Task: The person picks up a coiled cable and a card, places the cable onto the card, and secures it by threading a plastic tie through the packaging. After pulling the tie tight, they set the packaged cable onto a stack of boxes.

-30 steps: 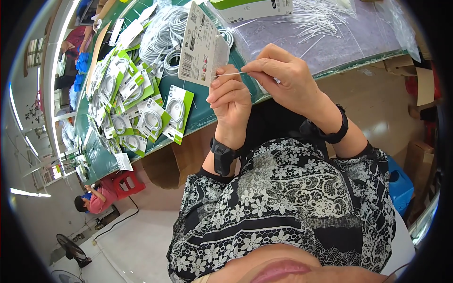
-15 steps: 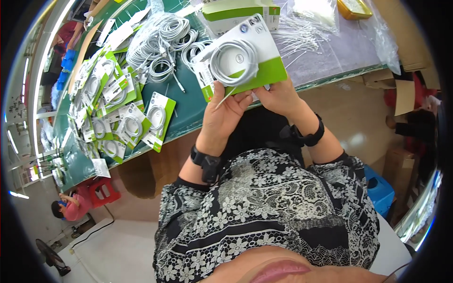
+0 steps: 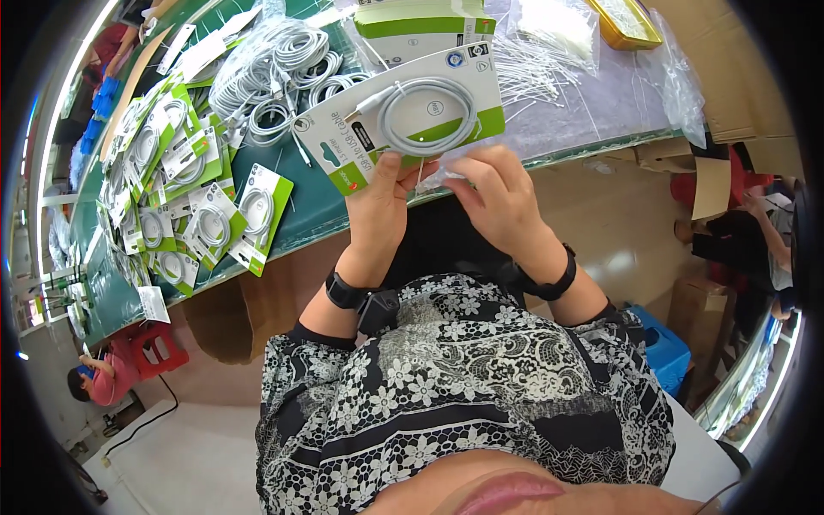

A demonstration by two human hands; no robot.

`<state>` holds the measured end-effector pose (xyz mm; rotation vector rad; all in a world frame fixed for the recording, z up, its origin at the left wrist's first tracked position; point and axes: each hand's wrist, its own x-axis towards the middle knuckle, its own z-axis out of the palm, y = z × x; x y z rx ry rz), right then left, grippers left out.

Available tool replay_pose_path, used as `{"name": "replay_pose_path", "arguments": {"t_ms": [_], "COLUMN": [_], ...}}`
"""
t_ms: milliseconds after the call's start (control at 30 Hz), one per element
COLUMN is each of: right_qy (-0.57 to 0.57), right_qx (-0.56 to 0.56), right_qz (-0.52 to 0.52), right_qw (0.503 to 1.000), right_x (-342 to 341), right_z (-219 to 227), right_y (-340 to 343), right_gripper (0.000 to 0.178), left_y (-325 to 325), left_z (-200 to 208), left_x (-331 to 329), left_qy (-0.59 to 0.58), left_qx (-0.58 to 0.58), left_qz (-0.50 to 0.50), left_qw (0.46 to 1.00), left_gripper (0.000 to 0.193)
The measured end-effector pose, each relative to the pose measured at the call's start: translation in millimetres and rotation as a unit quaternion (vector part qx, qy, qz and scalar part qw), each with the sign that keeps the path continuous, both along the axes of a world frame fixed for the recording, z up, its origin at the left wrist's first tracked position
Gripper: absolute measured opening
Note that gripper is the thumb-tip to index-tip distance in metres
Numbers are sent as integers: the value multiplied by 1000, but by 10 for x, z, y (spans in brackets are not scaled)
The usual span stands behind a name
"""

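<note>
My left hand point(image 3: 378, 215) grips the lower edge of a white and green backing card point(image 3: 339, 137), its thumb on the front. A white coiled USB cable point(image 3: 472, 107) is fixed to the card's front, a white connector lying at the coil's upper left. Below the card a thin white tie tail point(image 3: 420, 178) shows by my left fingers. Right of it, my right hand point(image 3: 502, 202) is closed in a pinch on a crumpled piece of clear plastic film point(image 3: 439, 178), apart from the card. The fingers behind the card are hidden.
Many carded cables point(image 3: 184, 184) lie heaped on the green table point(image 3: 296, 227) at left. Loose coiled cables point(image 3: 275, 73) sit behind the held card, beside a green and white box point(image 3: 421, 30). White cable ties point(image 3: 536, 81) and a yellow tin point(image 3: 631, 26) are at right.
The card has tilted to face me more fully. My right hand has left the card's lower edge, with clear film now between its fingers. My left hand keeps its grip.
</note>
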<state>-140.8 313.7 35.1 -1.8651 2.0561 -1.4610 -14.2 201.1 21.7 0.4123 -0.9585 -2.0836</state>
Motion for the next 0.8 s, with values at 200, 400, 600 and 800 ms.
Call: {"name": "replay_pose_path", "arguments": {"t_ms": [200, 400, 600, 800], "right_qy": [110, 141, 120, 76], "right_qx": [-64, -74, -130, -199], "right_qz": [-39, 45, 45, 0], "right_qw": [991, 986, 983, 977], "right_x": [40, -79, -59, -81], "right_z": [253, 59, 40, 52], "right_y": [-210, -251, -263, -306], "right_gripper": [36, 36, 30, 29], "left_y": [108, 47, 89, 49], "left_z": [40, -86, 19, 224], "left_x": [4, 52, -17, -20], "left_qy": [-10, -52, 16, -37], "left_qx": [-8, -62, 87, -111], "left_qz": [21, -3, 9, 110], "left_qw": [1000, 997, 996, 987], "left_gripper": [34, 31, 26, 22]}}
